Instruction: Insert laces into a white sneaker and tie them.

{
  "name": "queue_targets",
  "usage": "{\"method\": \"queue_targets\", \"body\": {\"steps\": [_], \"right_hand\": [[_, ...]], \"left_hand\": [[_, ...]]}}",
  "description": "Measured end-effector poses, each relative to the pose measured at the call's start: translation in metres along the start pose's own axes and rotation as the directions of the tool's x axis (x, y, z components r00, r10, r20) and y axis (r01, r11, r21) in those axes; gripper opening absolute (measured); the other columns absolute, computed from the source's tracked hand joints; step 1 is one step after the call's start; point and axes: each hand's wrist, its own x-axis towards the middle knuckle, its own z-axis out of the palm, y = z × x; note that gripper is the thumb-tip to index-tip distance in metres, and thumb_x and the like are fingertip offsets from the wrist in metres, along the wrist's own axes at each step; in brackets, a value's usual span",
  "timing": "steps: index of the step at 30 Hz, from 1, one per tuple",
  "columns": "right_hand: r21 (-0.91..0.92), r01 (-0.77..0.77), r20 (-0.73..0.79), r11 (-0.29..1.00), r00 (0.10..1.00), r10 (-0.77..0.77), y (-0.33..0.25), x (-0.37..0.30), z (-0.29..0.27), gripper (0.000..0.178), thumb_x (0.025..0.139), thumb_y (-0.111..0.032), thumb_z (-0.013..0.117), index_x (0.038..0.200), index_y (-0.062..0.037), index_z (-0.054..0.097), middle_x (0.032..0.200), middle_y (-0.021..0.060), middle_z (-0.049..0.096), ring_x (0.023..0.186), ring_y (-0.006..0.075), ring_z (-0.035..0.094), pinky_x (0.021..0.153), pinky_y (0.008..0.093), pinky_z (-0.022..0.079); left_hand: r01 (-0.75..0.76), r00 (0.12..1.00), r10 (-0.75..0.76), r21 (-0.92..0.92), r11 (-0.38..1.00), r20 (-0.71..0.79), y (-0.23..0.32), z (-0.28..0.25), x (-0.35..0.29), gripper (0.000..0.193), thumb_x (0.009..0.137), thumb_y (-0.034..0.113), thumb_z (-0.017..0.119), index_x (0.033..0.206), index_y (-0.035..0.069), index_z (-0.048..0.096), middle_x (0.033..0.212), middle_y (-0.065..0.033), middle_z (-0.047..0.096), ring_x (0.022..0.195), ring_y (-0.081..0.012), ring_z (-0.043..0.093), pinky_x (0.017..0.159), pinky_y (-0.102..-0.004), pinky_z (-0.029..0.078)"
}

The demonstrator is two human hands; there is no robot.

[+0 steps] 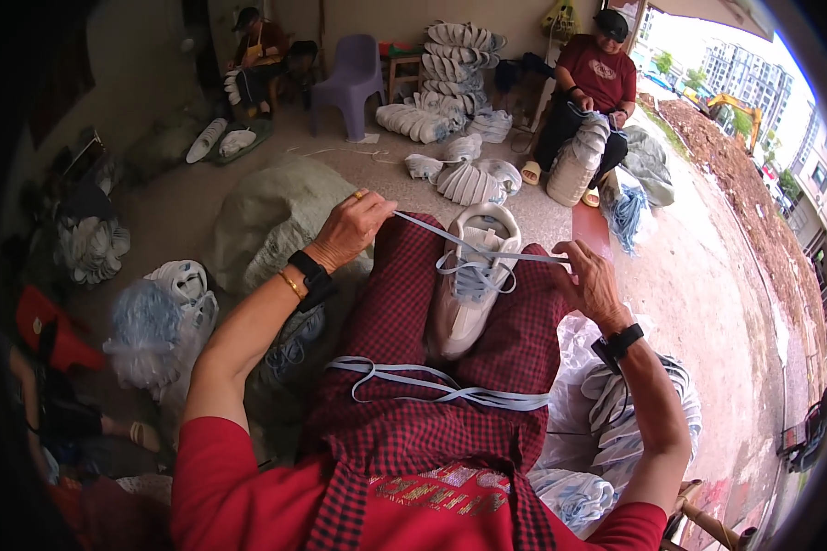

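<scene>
A white sneaker (466, 308) is held between my knees, its toe pointing toward me. Pale blue shoelace (473, 280) runs through its eyelets, with loops lying over the tongue. My left hand (354, 225) is closed on one stretch of the lace, up and left of the shoe. On the other side, my right hand (590, 280) pinches the lace's other stretch. Both stretches are pulled out sideways and look taut, meeting above the shoe. More pale blue laces (432, 381) lie across my lap on the checked apron (386, 321).
Stacked white shoes (648, 409) stand by my right side; bagged ones (179, 294) lie at left. A large sack (276, 225) is beyond my left knee. Ahead are shoe piles (459, 69), a purple chair (349, 83) and two seated people, one (593, 83) handling shoes.
</scene>
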Motion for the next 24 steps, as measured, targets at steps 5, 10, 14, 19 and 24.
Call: {"method": "queue_targets", "body": {"steps": [5,10,14,19,24], "right_hand": [[-0.11,0.058,0.042,0.992,0.998,-0.054,0.01,-0.007,-0.006,0.021,0.088,-0.015,0.067,0.107,-0.0088,0.059,0.09,0.011,0.062,0.077,0.0348,0.064,0.065,0.0439,0.05],[-0.115,0.036,0.014,0.993,0.999,-0.035,0.023,-0.014,-0.004,0.023,0.085,-0.013,0.068,0.106,-0.0083,0.059,0.09,0.0117,0.062,0.077,0.0352,0.064,0.065,0.044,0.05],[-0.114,0.028,0.012,0.993,1.0,-0.027,0.023,-0.012,-0.003,0.017,0.088,-0.014,0.065,0.103,-0.0076,0.06,0.09,0.0123,0.063,0.077,0.0353,0.064,0.065,0.0437,0.05],[-0.162,0.029,-0.028,0.986,0.999,-0.033,0.021,-0.008,-0.014,0.006,0.092,-0.012,0.061,0.097,-0.0077,0.062,0.089,0.0116,0.062,0.075,0.0349,0.064,0.063,0.0431,0.05],[-0.2,0.0,-0.033,0.98,0.999,-0.007,0.022,-0.017,-0.026,0.005,0.092,-0.011,0.06,0.096,-0.0075,0.061,0.085,0.0115,0.059,0.073,0.0348,0.062,0.062,0.0431,0.049]], "left_hand": [[0.031,1.0,-0.031,0.127,0.991,-0.003,-0.028,-0.025,-0.008,0.023,0.082,-0.006,0.064,0.105,-0.001,0.065,0.094,-0.013,0.064,0.089,-0.0321,0.062,0.078,-0.0407,0.053],[0.286,0.93,-0.255,-0.09,0.954,0.264,-0.009,-0.029,-0.007,0.032,0.086,0.009,0.064,0.116,-0.002,0.064,0.119,-0.0198,0.06,0.109,-0.0367,0.06,0.095,-0.0422,0.049],[0.31,0.927,-0.21,-0.32,0.895,0.31,0.03,-0.001,0.02,0.03,0.086,0.014,0.067,0.112,-0.001,0.066,0.122,-0.018,0.061,0.112,-0.0354,0.06,0.099,-0.0406,0.048],[0.353,0.866,-0.118,-0.426,0.833,0.487,0.045,0.024,0.032,0.016,0.084,0.012,0.069,0.096,0.001,0.069,0.109,-0.0143,0.066,0.096,-0.0284,0.065,0.084,-0.0386,0.053],[-0.009,0.965,0.05,-0.158,0.987,0.256,0.054,0.022,0.042,0.023,0.083,0.002,0.063,0.105,-0.002,0.062,0.1,-0.0145,0.063,0.086,-0.0295,0.064,0.076,-0.0375,0.055]]}}
